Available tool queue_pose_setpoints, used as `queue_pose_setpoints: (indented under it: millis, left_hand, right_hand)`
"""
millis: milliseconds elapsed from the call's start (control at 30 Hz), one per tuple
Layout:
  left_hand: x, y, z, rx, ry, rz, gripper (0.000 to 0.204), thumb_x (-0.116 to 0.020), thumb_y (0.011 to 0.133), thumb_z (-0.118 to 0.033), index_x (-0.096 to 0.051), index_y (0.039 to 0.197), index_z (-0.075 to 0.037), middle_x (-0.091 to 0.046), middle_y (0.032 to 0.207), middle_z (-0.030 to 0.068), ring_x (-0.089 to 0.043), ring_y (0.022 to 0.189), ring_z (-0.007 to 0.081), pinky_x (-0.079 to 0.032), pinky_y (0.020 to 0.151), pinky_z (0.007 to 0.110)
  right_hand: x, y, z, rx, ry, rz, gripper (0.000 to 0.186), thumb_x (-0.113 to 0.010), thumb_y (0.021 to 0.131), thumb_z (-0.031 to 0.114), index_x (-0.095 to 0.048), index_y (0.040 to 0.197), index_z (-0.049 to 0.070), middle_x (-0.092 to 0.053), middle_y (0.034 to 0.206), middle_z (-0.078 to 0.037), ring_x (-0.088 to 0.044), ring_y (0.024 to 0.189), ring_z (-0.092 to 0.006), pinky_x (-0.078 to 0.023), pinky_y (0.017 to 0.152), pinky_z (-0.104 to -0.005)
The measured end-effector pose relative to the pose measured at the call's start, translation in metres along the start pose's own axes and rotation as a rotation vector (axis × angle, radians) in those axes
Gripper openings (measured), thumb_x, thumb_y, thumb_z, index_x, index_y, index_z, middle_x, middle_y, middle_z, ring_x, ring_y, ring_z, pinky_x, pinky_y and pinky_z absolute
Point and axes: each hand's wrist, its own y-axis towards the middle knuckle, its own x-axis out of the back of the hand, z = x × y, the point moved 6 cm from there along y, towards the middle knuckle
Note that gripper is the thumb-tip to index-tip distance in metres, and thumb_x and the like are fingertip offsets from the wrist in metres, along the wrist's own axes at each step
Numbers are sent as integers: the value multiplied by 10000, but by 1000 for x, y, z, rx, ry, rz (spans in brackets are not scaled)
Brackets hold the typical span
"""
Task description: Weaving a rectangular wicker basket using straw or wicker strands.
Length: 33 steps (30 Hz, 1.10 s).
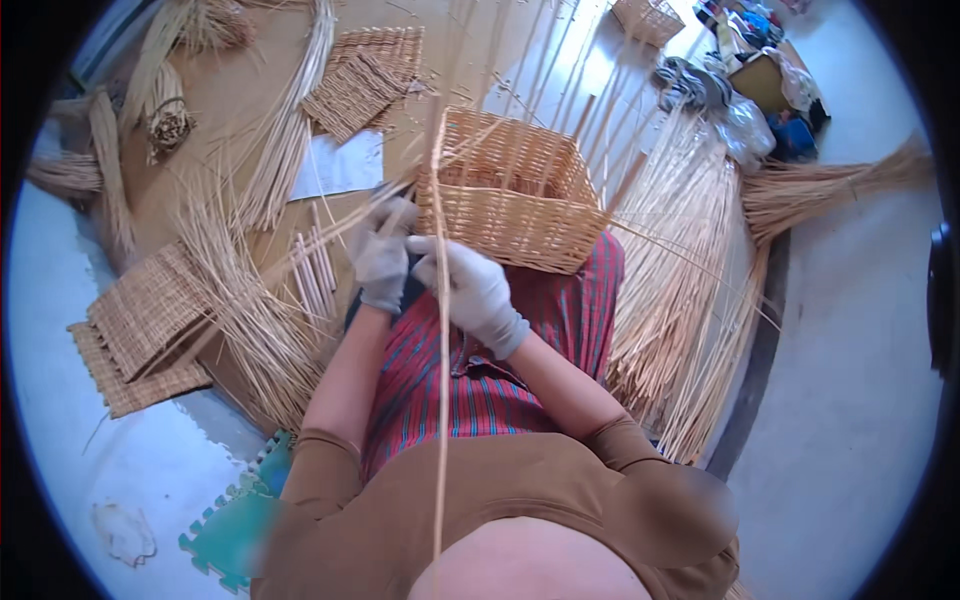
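A woven tan basket point(515, 230) with tall upright stakes rests by my lap. My left hand point(382, 255), in a pale glove and slightly blurred, is at its left front corner among loose strands, fingers curled; what it grips is unclear. Just to the right, my gloved right hand point(472, 295) is closed at a long pale strand point(441, 370) that runs down from the basket's corner across my lap and chest. Part of the fingertips is hidden by the strand and the other hand.
Loose reed bundles point(670, 280) lie right, more point(255, 340) left. Woven mats point(140, 315) and small panels point(350, 100) sit on a board with short rods point(310, 270) and a paper point(335, 165). A small basket point(645, 20), bags point(750, 130) and green foam mats point(225, 535) lie around.
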Motion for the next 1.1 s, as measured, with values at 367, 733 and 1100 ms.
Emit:
queue_pose_setpoints:
  millis: [367, 733, 1100]
  left_hand:
    - [-29, 103, -2, 121, -248, 1086, 785, -855, 825, -239, -483, 1510, -139, -554, 1262, 33, -542, 1121, 149, -453, 991, 305]
    - [-40, 62, -25, -216, 109, 418, 273, -728, 889, -49, -619, 1139, -69, -524, 1016, 64, -541, 963, 186, -468, 908, 311]
    - [-48, 53, 24, -76, -225, 109, 248, -673, 857, 37, -640, 1080, -67, -501, 1156, 25, -547, 972, 113, -501, 815, 234]
  right_hand:
    - [1, -11, 46, 287, -361, 28, 246, -777, 816, 134, -720, 1054, 122, -723, 902, -67, -708, 819, -271, -572, 718, -378]
    - [101, 28, -96, -74, 355, -738, 214, -635, 1013, 117, -666, 1178, -15, -683, 1054, -38, -625, 938, -121, -517, 816, -261]
    - [104, 27, -133, -84, 538, -641, 340, -576, 1017, 124, -567, 1338, 11, -627, 934, -54, -635, 852, -180, -575, 801, -383]
